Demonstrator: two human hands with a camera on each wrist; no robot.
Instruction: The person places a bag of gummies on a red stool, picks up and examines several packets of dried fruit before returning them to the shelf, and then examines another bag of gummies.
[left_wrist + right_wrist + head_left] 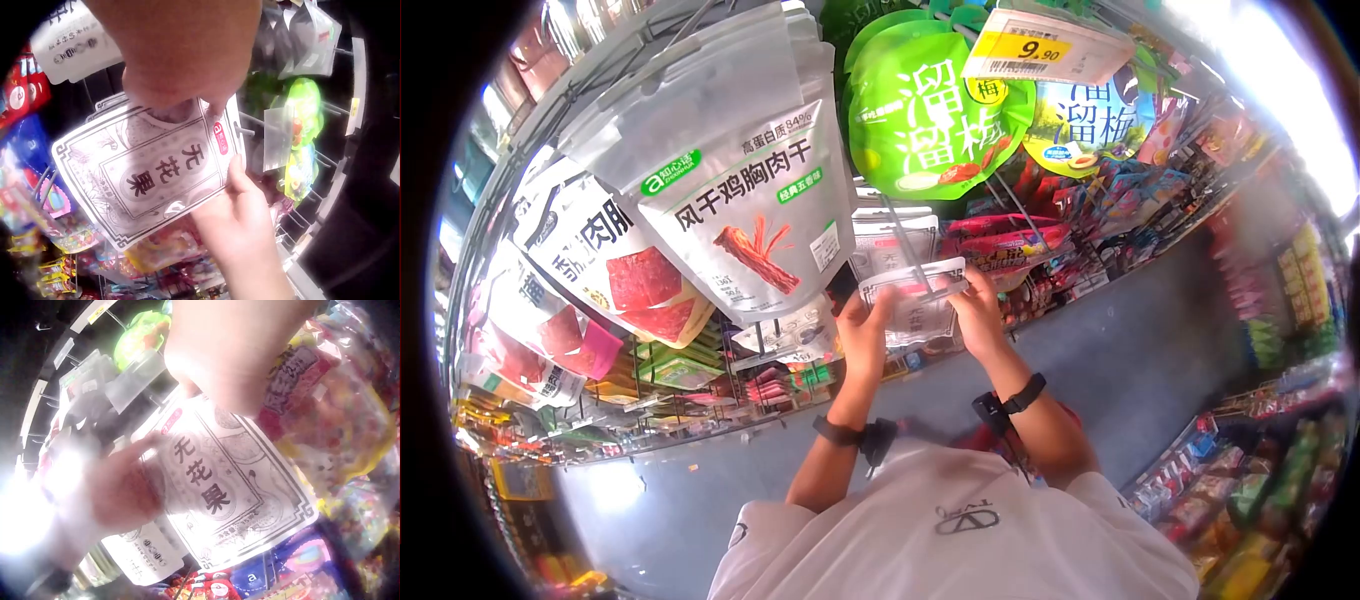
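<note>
In the head view a white pouch of dried figs with dark print hangs between both hands at a metal shelf hook. My left hand pinches its left upper edge. On the opposite edge my right hand pinches it near the top corner. The left wrist view shows the pouch's printed front with a small red logo near the top. Seen from the right wrist, the same pouch tilts below the right hand. Similar white pouches hang behind it.
Large silver chicken-jerky bags hang close at the upper left. Green plum-snack bags and a price tag hang overhead. Hook rods stick out among the bags. Grey floor lies beyond, with another stocked shelf at lower right.
</note>
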